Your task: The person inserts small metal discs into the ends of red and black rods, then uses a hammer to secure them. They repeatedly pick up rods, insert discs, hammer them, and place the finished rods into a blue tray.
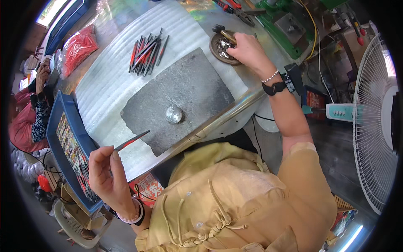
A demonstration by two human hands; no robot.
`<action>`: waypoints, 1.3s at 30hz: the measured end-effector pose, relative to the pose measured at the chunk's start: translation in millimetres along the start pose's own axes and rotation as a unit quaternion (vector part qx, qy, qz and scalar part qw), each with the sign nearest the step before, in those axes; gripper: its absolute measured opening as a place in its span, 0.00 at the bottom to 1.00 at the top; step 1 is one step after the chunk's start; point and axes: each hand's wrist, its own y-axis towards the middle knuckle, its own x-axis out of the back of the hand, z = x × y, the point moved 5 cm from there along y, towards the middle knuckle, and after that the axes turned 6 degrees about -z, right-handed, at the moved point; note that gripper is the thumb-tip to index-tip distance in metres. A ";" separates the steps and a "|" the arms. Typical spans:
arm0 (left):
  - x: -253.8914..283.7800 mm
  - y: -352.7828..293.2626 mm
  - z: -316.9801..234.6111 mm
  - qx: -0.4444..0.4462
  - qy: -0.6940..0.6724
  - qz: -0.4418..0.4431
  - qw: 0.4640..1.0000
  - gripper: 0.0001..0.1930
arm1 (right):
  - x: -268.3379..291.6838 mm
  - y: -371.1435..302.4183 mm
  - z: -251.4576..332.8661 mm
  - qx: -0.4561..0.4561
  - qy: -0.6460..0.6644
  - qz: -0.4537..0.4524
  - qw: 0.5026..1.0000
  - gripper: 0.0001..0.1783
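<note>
Pinched in the fingertips of my left hand (107, 176) is a slim red-and-black pointed stick (133, 140), pen-like, its dark tip aimed over the slab. My right hand (247, 50) is closed at a round brown bowl (213, 52) of small shiny silvery pieces. The handle of a small dark-headed hammer (226, 35) runs into its fingers; whether the fingertips also hold a silvery piece I cannot tell. Between the hands, a grey slab (180, 90) carries a rounded shiny metal block (174, 114). A pile of similar red-and-black sticks (147, 52) lies beyond it.
White foam sheet (100, 90) lies under the slab. A blue tray (54, 119) of sticks stands left, near a bag of red pieces (79, 50) and another person (29, 122). Pliers (241, 12) and a green machine (285, 29) sit far right; a fan (378, 122) stands right.
</note>
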 end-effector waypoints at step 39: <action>-70.1 -23.7 52.5 0.309 -0.543 0.203 0.754 0.08 | -3.1 -151.0 175.2 -0.109 0.569 0.326 0.748 0.05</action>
